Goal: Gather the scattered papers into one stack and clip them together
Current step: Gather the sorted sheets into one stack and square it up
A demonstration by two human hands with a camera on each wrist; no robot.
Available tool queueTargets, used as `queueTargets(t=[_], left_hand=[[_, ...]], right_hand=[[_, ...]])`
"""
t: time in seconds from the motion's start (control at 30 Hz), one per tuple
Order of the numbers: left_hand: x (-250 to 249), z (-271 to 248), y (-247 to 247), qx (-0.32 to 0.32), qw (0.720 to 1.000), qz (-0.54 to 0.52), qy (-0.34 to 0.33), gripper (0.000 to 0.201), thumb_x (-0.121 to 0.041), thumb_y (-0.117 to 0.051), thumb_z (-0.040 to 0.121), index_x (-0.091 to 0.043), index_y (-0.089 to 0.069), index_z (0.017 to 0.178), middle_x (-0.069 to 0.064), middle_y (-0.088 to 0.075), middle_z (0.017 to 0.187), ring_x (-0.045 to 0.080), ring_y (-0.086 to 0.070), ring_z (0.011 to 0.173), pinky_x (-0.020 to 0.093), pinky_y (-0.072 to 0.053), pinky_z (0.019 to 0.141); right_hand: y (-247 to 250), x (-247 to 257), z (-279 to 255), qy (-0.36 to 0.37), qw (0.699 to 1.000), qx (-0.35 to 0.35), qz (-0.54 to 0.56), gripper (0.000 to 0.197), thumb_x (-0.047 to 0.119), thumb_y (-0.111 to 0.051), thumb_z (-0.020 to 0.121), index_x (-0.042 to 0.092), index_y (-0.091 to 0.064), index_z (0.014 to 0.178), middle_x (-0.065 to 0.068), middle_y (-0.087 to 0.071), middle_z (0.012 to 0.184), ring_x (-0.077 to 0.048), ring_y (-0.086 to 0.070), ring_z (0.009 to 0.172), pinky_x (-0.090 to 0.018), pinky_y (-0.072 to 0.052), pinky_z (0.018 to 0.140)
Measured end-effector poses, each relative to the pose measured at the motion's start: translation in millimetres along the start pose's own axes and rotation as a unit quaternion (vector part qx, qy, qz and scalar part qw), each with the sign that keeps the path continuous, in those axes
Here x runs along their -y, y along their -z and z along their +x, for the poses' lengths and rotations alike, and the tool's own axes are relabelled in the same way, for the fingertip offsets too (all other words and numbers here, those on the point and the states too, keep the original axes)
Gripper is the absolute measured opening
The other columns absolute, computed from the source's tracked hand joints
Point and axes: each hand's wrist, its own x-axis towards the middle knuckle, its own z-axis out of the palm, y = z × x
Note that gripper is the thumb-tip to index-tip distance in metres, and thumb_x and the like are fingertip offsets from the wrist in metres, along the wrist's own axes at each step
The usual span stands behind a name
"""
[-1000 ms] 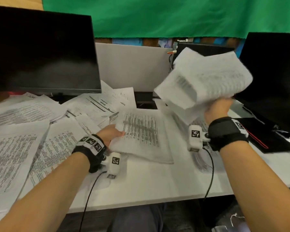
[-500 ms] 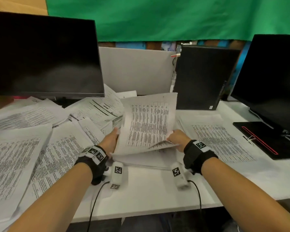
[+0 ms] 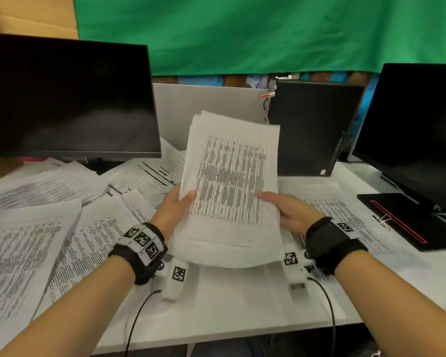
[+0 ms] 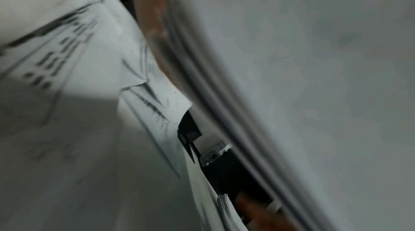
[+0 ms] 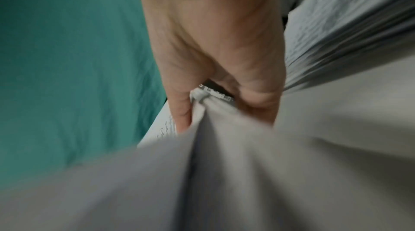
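A stack of papers [image 3: 229, 191] is gripped at its side edges by the left hand [image 3: 171, 212] and the right hand [image 3: 291, 215] (thumbs on the printed face). It is held tilted above the desk [image 3: 242, 305], near the middle, both forearms reaching forward.

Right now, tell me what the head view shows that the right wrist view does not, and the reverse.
Only the head view shows the left hand gripping the stack's left edge, loose papers spread over the desk, two dark monitors, and a binder clip at the right. Only the right wrist view shows, close up, the fingers curled under the sheets. Both show the right hand holding the paper stack and the green backdrop.
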Motion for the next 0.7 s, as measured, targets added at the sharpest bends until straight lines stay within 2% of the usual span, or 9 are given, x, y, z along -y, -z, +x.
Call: queueTargets(t=[0.1, 0.17, 0.2, 0.3, 0.4, 0.47, 0.53, 0.63, 0.7], left_hand=[[-40, 2, -13, -0.048, 0.987, 0.043, -0.145, 0.028, -0.029, -0.033, 0.102, -0.017, -0.05, 0.122, -0.008, -0.061, 0.112, -0.004, -0.057, 0.102, 0.028, -0.047, 0.098], [-68, 2, -20, -0.075, 0.973, 0.057, -0.213, 0.024, -0.023, -0.031, 0.103, -0.015, -0.045, 0.12, -0.017, -0.053, 0.103, -0.026, -0.049, 0.091, 0.002, -0.042, 0.088], [-79, 3, -22, -0.093, 0.964, 0.057, -0.243, 0.026, -0.021, -0.031, 0.103, -0.01, -0.044, 0.123, -0.018, -0.051, 0.102, -0.03, -0.047, 0.087, -0.004, -0.039, 0.08], [-100, 6, -22, -0.138, 0.94, 0.05, -0.308, 0.032, -0.021, -0.03, 0.103, -0.002, -0.039, 0.127, -0.016, -0.052, 0.103, -0.027, -0.051, 0.084, -0.001, -0.042, 0.074], [-108, 6, -23, -0.163, 0.934, 0.021, -0.319, 0.034, -0.025, -0.031, 0.103, -0.003, -0.04, 0.127, -0.017, -0.052, 0.102, -0.023, -0.053, 0.085, 0.001, -0.044, 0.073], [-109, 7, -25, -0.151, 0.942, -0.012, -0.3, 0.044, -0.033, -0.035, 0.101, -0.004, -0.039, 0.133, -0.012, -0.055, 0.116, -0.016, -0.053, 0.101, 0.003, -0.044, 0.084], [-110, 6, -34, -0.122, 0.952, -0.015, -0.281, 0.056, -0.041, -0.042, 0.098, -0.005, -0.037, 0.14, -0.005, -0.051, 0.135, 0.002, -0.049, 0.122, 0.015, -0.04, 0.103], [-129, -2, -51, -0.136, 0.939, -0.013, -0.315, 0.033, -0.023, -0.046, 0.099, -0.006, -0.05, 0.127, -0.009, -0.057, 0.115, -0.006, -0.055, 0.1, 0.003, -0.043, 0.085], [-146, -5, -53, -0.161, 0.918, -0.037, -0.36, 0.026, -0.017, -0.049, 0.098, -0.007, -0.053, 0.121, -0.004, -0.061, 0.108, -0.003, -0.058, 0.096, 0.01, -0.047, 0.085]], right_hand=[[-23, 38, -13, 0.157, 0.984, -0.033, -0.071, 0.041, 0.01, -0.062, 0.094, 0.011, -0.056, 0.135, -0.009, -0.069, 0.125, -0.023, -0.068, 0.112, -0.043, -0.054, 0.098], [-35, 61, -24, 0.251, 0.957, -0.074, -0.13, 0.045, 0.015, -0.062, 0.095, 0.016, -0.052, 0.139, -0.001, -0.067, 0.128, -0.016, -0.066, 0.114, -0.036, -0.055, 0.096], [-38, 70, -30, 0.274, 0.947, -0.083, -0.147, 0.045, 0.016, -0.061, 0.096, 0.017, -0.051, 0.139, 0.001, -0.066, 0.128, -0.013, -0.066, 0.113, -0.032, -0.056, 0.094], [-38, 87, -41, 0.308, 0.934, -0.079, -0.165, 0.045, 0.017, -0.061, 0.096, 0.017, -0.049, 0.14, 0.003, -0.066, 0.127, -0.013, -0.066, 0.114, -0.037, -0.055, 0.097], [-37, 93, -48, 0.335, 0.929, -0.042, -0.149, 0.047, 0.018, -0.063, 0.095, 0.014, -0.05, 0.14, -0.004, -0.065, 0.131, -0.019, -0.064, 0.118, -0.044, -0.053, 0.099], [-39, 94, -52, 0.336, 0.936, -0.041, -0.098, 0.046, 0.013, -0.065, 0.093, 0.01, -0.053, 0.137, -0.007, -0.068, 0.125, -0.021, -0.067, 0.113, -0.043, -0.054, 0.098], [-48, 94, -53, 0.33, 0.939, -0.065, -0.064, 0.042, 0.009, -0.066, 0.092, 0.004, -0.057, 0.133, -0.01, -0.071, 0.118, -0.023, -0.069, 0.108, -0.045, -0.054, 0.097], [-69, 100, -55, 0.38, 0.913, -0.11, -0.098, 0.034, 0.009, -0.065, 0.092, 0.003, -0.062, 0.125, -0.009, -0.071, 0.112, -0.024, -0.069, 0.106, -0.039, -0.056, 0.095], [-75, 110, -59, 0.426, 0.892, -0.112, -0.103, 0.026, 0.009, -0.066, 0.092, 0.011, -0.064, 0.118, -0.009, -0.071, 0.112, -0.024, -0.069, 0.106, -0.036, -0.057, 0.092]])
